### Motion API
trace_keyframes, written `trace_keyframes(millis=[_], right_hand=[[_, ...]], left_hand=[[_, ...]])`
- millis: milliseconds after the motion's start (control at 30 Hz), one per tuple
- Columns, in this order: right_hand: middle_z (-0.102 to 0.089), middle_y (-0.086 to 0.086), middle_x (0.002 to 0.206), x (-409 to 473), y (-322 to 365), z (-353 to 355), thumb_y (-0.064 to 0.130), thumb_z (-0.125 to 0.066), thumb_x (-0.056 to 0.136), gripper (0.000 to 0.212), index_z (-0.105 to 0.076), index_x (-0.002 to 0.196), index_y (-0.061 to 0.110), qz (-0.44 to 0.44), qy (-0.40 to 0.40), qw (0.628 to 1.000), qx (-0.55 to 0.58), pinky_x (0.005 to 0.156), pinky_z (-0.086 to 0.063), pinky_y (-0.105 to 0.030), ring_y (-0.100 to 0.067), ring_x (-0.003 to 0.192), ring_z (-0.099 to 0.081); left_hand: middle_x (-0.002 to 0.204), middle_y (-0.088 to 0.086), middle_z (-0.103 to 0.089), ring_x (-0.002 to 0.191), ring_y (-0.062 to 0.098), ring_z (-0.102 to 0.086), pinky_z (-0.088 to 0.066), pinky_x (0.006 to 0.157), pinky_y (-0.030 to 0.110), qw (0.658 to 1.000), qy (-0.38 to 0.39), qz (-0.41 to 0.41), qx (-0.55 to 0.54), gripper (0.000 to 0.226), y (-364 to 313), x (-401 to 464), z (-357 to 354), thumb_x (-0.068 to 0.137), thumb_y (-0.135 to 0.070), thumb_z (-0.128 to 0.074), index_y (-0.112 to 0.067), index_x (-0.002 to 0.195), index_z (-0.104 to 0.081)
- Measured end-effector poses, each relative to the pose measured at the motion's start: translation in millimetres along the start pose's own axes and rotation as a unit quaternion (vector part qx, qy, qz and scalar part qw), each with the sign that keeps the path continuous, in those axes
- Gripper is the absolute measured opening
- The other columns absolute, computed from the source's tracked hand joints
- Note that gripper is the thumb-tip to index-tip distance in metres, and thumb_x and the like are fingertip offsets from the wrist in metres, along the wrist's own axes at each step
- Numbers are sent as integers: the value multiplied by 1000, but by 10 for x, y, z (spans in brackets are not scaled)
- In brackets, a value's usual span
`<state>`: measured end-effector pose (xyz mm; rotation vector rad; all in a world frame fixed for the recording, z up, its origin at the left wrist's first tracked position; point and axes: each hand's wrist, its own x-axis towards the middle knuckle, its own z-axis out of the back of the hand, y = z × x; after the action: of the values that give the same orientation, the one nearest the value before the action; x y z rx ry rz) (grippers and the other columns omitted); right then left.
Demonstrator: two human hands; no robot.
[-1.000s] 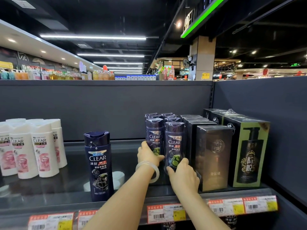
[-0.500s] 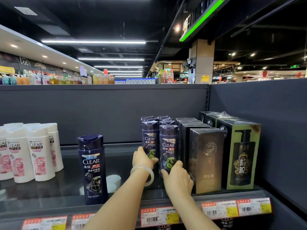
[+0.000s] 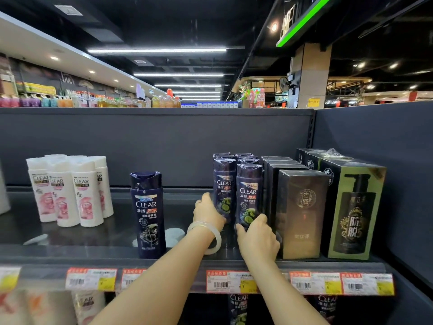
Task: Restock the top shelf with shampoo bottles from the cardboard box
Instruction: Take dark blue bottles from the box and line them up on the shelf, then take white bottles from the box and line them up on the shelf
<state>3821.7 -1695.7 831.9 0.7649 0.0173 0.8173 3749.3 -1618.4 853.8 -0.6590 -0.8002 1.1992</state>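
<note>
Head: dark boxes beside shampoo bottles

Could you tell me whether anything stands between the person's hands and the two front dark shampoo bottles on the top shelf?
Nothing visible does. The left hand rests against the left front bottle, and the right hand cups the base of the right front bottle. The brown box stands beside them.

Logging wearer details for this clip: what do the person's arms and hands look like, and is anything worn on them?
Both forearms are bare, with no sleeves or gloves in view. The left hand has a pale, translucent bangle round the wrist and seemingly a thin ring on one finger. The right hand shows no jewellery.
</note>
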Motion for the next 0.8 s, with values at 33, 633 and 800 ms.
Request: trace_keyframes(millis=[33,633,800], right_hand=[[-63,-9,113,-7,-5,0,41,-55,89,42,-40,114,11,0,-3,1000,4,77,-47,-35,-26,103,-62],[-56,-17,109,-943,97,-324,2,-57,85,29,-55,114,-1,260,-115,924,255,90,-39,-26,-27,103,-54],[-57,-19,104,-1852,488,-915,1,-58,83,25,-57,108,-2,271,-49,930,243,85,-38,-24,-31,99,-54]], left_hand=[[136,13,-40,123,30,-46,-41,96,36,1000,-4,-9,-9,59,7,-64,23,82,-10,-65,-13,132,-36],[131,2,-50,123,15,-47,-36,104,25,995,-18,-92,-45,49,1015,-1428,566,84,-12,-62,-15,130,-46],[128,8,-50,121,20,-48,-38,101,26,999,-30,13,-5,49,2060,-1844,1245,81,-12,-64,-11,127,-48]])
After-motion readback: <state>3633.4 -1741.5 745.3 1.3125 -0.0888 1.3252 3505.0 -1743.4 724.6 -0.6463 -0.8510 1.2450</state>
